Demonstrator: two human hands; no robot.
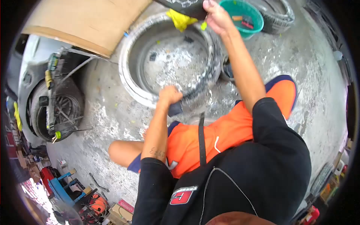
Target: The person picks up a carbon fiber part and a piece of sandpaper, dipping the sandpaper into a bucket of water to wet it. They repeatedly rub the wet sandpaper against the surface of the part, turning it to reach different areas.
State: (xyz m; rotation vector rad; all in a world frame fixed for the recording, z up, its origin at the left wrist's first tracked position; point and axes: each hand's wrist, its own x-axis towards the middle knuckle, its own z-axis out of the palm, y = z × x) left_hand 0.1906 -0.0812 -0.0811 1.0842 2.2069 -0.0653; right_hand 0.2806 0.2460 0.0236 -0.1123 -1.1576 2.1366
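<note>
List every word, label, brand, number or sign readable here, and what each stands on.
Perhaps "C": red-and-white angular logo on the black short-sleeved shirt; smaller lettering above is too blurred.
Dark marks on the left forearm: too small to read.
Black flat panel in the right hand: white hexagon outlines, no readable words.

Dark piece (190, 10) partly out of frame
</note>
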